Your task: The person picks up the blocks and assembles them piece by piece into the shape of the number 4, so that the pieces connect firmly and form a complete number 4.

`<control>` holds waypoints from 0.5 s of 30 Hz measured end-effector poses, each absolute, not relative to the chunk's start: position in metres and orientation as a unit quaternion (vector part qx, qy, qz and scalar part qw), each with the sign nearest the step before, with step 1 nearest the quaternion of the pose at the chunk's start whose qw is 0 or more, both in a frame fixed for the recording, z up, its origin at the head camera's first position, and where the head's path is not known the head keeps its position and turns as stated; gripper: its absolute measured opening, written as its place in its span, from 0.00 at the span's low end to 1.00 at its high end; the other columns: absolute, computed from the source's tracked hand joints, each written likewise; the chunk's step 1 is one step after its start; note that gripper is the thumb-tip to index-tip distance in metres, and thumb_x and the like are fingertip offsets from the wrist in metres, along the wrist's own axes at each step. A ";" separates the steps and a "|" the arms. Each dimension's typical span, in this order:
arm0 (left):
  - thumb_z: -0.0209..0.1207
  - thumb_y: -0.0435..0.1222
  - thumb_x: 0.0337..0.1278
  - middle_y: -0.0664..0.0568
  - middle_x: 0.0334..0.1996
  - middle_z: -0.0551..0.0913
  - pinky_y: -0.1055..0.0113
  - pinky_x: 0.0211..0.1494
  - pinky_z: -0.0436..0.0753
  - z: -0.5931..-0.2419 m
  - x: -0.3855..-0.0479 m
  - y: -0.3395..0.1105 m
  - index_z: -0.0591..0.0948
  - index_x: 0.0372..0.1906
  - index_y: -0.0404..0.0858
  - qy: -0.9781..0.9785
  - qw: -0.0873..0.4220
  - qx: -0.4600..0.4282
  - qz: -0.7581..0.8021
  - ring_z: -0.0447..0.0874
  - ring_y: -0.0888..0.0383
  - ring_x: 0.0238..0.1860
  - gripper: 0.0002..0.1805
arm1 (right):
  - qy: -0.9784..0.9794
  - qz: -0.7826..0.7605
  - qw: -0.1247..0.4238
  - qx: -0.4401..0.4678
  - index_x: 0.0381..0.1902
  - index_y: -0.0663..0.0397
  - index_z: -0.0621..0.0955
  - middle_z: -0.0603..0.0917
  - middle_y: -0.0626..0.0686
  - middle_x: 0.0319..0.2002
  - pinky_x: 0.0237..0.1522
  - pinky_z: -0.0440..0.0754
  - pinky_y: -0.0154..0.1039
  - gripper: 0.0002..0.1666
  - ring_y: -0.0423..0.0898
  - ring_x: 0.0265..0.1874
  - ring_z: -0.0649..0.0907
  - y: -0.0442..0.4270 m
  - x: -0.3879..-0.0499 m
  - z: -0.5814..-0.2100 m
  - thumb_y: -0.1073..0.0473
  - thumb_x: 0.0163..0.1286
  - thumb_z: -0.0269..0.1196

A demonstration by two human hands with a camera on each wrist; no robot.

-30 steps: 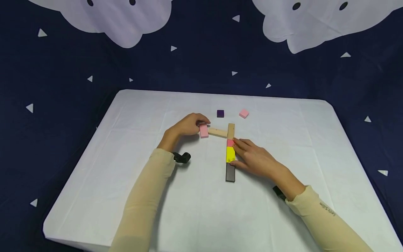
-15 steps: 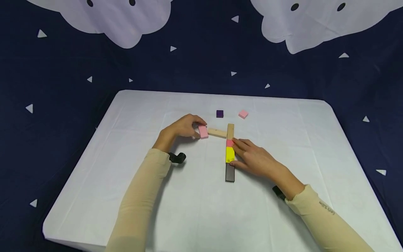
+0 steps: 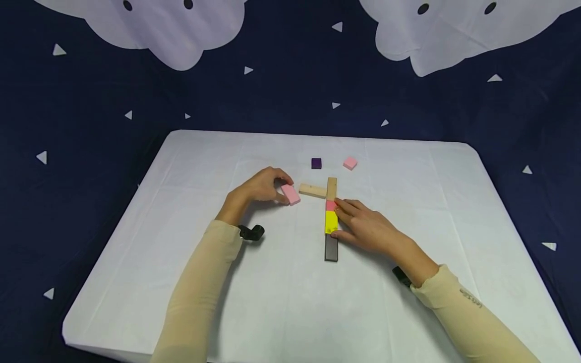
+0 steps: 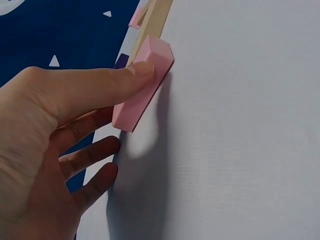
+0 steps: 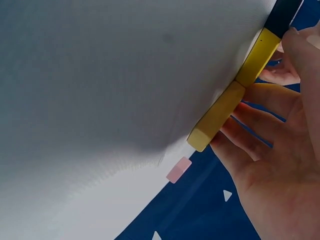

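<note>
My left hand (image 3: 262, 185) pinches the pink block (image 3: 290, 194) between thumb and fingers, spread only its width, ahead-left of the yellow block (image 3: 331, 222); my right hand (image 3: 369, 229), fingers near straight, rests along the yellow block's right side, gripping nothing. Positioning step, I judge: next move likely calls for squaring pink block to wooden crosspiece (image 3: 312, 190), ahead-left of yellow block

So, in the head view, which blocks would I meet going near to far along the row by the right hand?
Dark grey rectangular block, yellow rectangular block, small reddish-pink block, pale wooden rectangular block.
</note>
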State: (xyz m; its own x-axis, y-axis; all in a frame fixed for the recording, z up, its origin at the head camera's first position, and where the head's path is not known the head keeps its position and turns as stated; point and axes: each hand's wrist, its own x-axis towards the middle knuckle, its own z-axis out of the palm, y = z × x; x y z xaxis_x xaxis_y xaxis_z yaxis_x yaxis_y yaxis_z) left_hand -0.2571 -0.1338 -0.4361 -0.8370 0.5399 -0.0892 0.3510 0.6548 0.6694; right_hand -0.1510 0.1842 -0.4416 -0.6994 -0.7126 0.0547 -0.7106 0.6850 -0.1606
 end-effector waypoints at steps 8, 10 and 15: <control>0.77 0.37 0.35 0.56 0.45 0.82 0.62 0.60 0.68 -0.442 -0.251 -0.136 0.85 0.45 0.45 0.899 0.129 0.248 0.336 0.74 0.56 0.50 0.23 | 0.917 -0.089 0.002 -0.390 0.68 0.61 0.69 0.62 0.59 0.71 0.53 0.76 0.53 0.43 0.55 0.66 0.64 0.185 -0.151 -0.442 0.35 0.67 0.57; 0.77 0.37 0.35 0.57 0.44 0.83 0.61 0.58 0.69 -0.443 -0.250 -0.136 0.85 0.44 0.45 0.899 0.125 0.248 0.339 0.74 0.56 0.48 0.22 | 0.917 -0.088 0.001 -0.389 0.68 0.61 0.69 0.62 0.59 0.71 0.53 0.76 0.53 0.43 0.55 0.66 0.64 0.185 -0.151 -0.442 0.35 0.67 0.57; 0.78 0.36 0.34 0.59 0.39 0.83 0.61 0.52 0.71 -0.446 -0.248 -0.137 0.86 0.40 0.46 0.898 0.115 0.247 0.344 0.72 0.56 0.43 0.20 | 0.917 -0.088 -0.002 -0.389 0.68 0.61 0.69 0.62 0.59 0.71 0.52 0.76 0.53 0.43 0.54 0.67 0.64 0.185 -0.151 -0.444 0.34 0.67 0.57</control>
